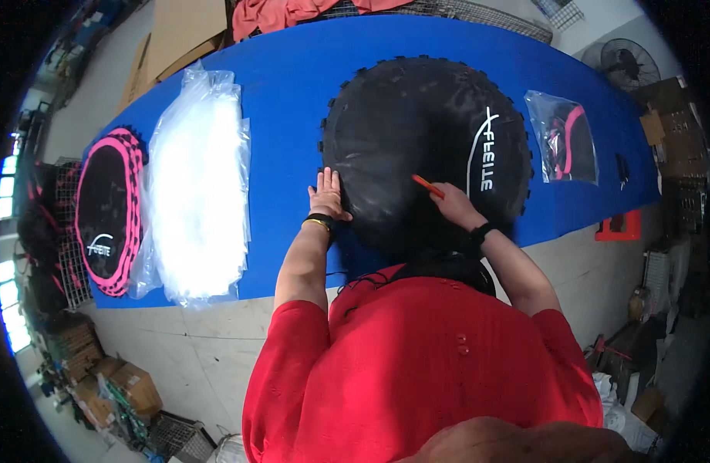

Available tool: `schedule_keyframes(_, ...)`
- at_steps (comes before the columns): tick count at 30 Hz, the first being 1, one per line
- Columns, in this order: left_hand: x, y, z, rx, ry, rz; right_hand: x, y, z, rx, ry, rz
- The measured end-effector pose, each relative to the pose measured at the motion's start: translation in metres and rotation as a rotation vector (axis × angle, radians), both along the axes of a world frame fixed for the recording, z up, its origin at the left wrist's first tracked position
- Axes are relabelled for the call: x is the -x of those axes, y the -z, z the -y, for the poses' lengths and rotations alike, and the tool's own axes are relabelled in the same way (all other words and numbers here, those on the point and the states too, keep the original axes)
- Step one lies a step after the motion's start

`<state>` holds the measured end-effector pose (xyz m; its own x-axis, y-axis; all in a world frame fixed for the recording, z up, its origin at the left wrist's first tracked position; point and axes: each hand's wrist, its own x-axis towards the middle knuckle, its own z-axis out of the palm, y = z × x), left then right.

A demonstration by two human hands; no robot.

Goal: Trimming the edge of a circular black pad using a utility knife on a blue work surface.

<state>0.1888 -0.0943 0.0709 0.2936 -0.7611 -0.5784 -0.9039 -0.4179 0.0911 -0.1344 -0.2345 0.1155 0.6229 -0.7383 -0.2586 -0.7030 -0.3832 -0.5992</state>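
A large round black trampoline mat with small tabs around its rim lies flat on the blue table in front of me. My left hand rests at the mat's left edge, palm down with the fingers stretched out, holding nothing. Over the lower right part of the mat, my right hand is closed around a slim orange-red tool. The tool points up and to the left; its exact kind is too small to make out. White lettering runs along the mat's right side.
Left on the table are a stack of clear plastic bags and black mats with pink edges. To the right lie a bagged black-and-pink piece and a small dark tool. A fan and cardboard boxes stand around.
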Motion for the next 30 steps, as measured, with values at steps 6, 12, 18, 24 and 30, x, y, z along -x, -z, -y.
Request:
schedule_keyframes(6, 0.002, 0.004, 0.0, 0.039, -0.026, 0.012, -0.101, 0.019, 0.017, 0.122, -0.245, 0.119)
schedule_keyframes(12, 0.003, 0.004, 0.006, -0.051, -0.069, -0.032, -0.181, 0.027, 0.006, -0.672, 0.082, 0.06)
schedule_keyframes(18, 0.003, 0.007, 0.005, 0.058, -0.101, -0.045, -0.208, 0.062, 0.015, -0.31, -0.086, 0.005)
schedule_keyframes(24, 0.002, 0.009, 0.006, 0.018, -0.08, -0.014, -0.216, 0.066, 0.05, -0.129, 0.041, 0.017)
schedule_keyframes(30, 0.0, 0.007, 0.006, 0.016, -0.077, -0.009, -0.216, 0.059, 0.036, -0.227, -0.102, -0.082)
